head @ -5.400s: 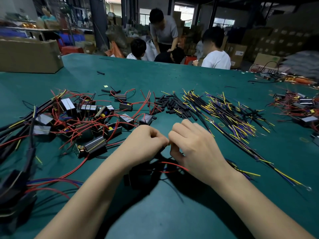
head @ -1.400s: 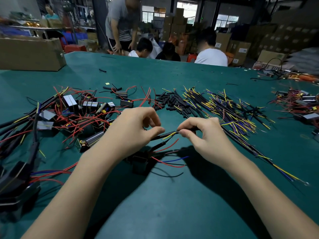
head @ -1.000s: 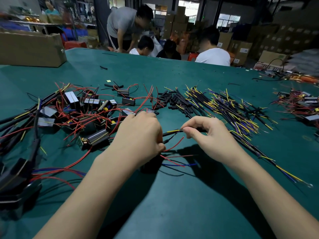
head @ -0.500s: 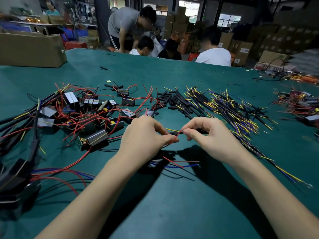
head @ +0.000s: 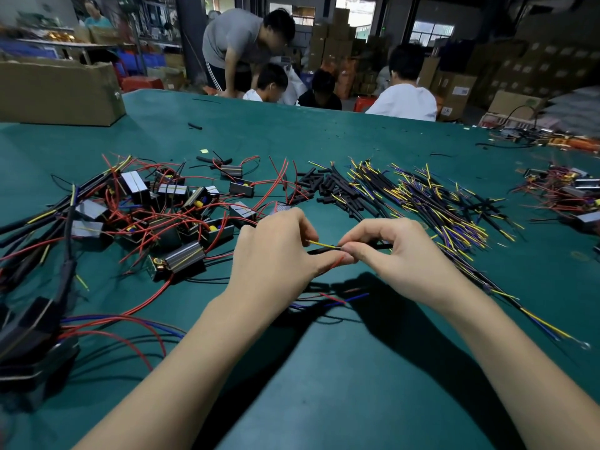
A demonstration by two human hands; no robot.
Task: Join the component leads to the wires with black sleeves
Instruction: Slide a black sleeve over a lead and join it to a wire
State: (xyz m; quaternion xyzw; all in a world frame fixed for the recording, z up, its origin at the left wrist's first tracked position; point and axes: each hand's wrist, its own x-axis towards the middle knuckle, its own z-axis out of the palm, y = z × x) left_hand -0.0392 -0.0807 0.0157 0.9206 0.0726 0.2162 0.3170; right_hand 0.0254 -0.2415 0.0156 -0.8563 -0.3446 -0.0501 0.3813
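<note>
My left hand point(head: 279, 254) and my right hand point(head: 399, 254) meet over the green table point(head: 324, 368). My right hand pinches a black-sleeved wire point(head: 380, 246) whose yellow end point(head: 323, 244) points left. My left hand pinches a red component lead point(head: 336, 263) against that end. The component itself lies hidden under my left hand, with loose red and blue leads point(head: 344, 298) trailing below. A pile of black component boxes with red leads point(head: 162, 212) lies to the left. Loose black sleeves point(head: 324, 186) and a heap of sleeved yellow and purple wires point(head: 431, 203) lie behind my hands.
Finished black cable assemblies point(head: 29, 319) lie at the left edge. A cardboard box point(head: 58, 89) stands at the back left. More components point(head: 568, 193) lie at the right edge. Several people point(head: 402, 89) sit or bend beyond the table's far edge.
My right hand picked a sleeved wire from the heap and brought it to my left hand. My left hand took up a red lead and pressed it to the yellow end.
</note>
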